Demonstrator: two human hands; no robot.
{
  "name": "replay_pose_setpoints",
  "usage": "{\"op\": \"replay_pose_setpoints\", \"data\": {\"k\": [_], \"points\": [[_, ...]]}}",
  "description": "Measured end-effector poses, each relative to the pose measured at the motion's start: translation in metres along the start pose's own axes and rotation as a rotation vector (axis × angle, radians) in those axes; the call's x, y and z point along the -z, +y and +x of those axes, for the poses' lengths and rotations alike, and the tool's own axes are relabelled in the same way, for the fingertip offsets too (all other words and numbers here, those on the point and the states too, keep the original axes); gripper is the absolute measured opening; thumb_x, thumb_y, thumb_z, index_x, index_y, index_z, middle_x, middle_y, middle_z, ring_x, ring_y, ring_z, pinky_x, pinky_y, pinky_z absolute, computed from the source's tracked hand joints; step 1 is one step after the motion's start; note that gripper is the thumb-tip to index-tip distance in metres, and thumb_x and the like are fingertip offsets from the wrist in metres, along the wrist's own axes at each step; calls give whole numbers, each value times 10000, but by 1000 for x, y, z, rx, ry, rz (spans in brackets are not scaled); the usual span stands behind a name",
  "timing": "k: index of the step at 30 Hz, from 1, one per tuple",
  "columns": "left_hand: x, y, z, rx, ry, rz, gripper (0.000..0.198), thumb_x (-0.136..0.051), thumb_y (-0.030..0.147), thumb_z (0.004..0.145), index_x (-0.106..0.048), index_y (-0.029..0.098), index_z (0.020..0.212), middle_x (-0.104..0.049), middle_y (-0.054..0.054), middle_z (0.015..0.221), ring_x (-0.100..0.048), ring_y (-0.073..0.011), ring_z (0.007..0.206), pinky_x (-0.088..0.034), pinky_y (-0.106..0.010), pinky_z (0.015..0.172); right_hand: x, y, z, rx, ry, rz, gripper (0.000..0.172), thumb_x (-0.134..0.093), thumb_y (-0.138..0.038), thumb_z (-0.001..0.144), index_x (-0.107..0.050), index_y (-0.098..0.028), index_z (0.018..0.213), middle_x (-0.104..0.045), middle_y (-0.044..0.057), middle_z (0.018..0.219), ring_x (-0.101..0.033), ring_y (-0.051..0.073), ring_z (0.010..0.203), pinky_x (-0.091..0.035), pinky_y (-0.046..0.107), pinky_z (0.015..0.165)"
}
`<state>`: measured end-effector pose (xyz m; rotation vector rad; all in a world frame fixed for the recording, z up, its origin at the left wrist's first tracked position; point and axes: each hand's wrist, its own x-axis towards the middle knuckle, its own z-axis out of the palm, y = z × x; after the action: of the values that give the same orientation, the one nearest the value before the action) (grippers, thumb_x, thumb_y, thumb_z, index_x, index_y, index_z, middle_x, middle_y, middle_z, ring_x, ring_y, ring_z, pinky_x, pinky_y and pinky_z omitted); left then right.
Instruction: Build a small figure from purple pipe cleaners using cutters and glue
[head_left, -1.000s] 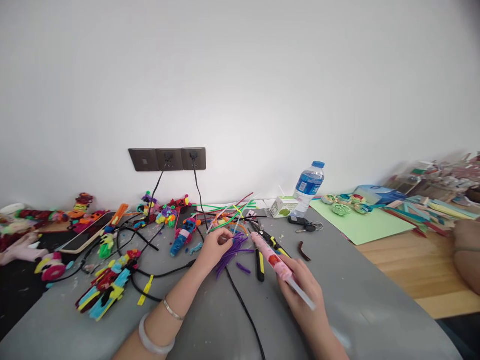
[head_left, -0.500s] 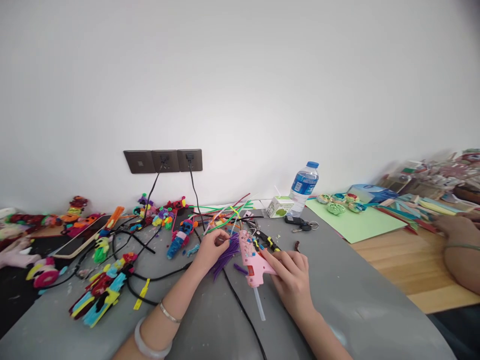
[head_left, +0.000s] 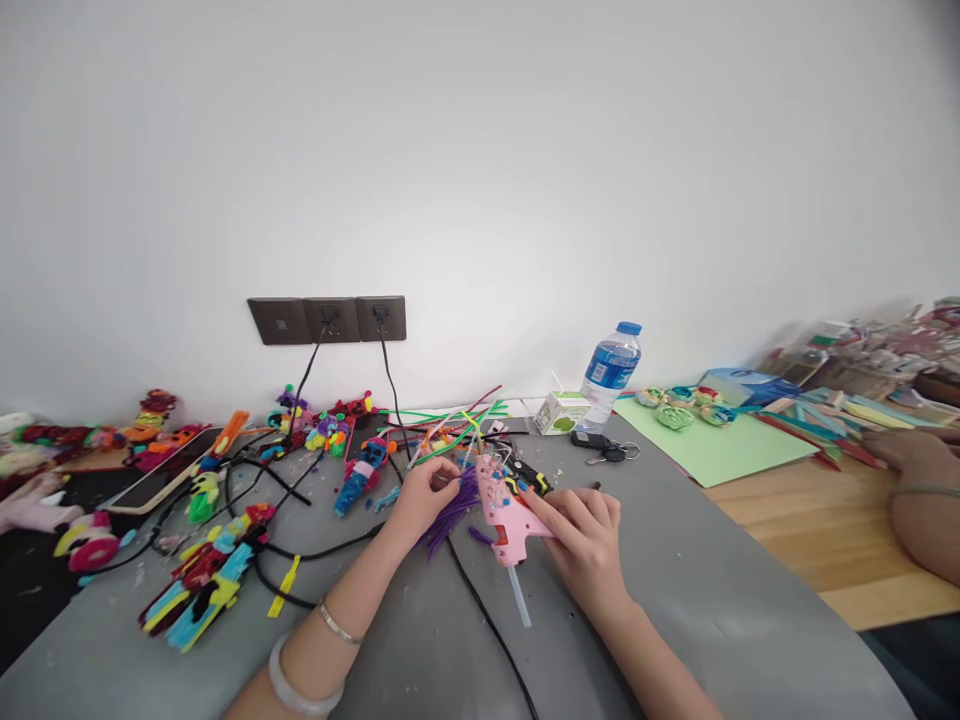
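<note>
In my right hand is a pink hot glue gun, gripped by its handle. Its nozzle end is dotted with small colored bits and points away from me, and a clear glue stick juts out of its rear. My left hand is closed in a pinch just left of the nozzle; what lies between the fingertips is too small to make out. Beside those fingers, purple pipe cleaners lie in a bunch. Behind the gun, pliers with black and yellow handles are partly hidden.
Fuzzy pipe-cleaner figures and black cables cover the left side. Further back stand a water bottle and a small carton, with keys near them. Green paper lies right, beside another person's arm.
The glue gun and my right hand have shifted slightly away from me. My left hand keeps its pinch in nearly the same place.
</note>
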<state>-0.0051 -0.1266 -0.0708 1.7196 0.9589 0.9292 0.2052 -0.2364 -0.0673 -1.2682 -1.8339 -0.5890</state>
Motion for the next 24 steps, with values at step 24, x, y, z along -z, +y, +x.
{"op": "replay_pose_setpoints", "data": {"k": [24], "points": [[-4, 9, -6, -79, 176, 45, 79, -563, 218, 753, -622, 186, 796, -630, -26, 787, -547, -134, 652, -418, -214, 558, 5, -12, -23, -919, -292, 693, 511, -553, -626, 796, -713, -146, 867, -547, 7, 597, -420, 149, 532, -370, 260, 508]]}}
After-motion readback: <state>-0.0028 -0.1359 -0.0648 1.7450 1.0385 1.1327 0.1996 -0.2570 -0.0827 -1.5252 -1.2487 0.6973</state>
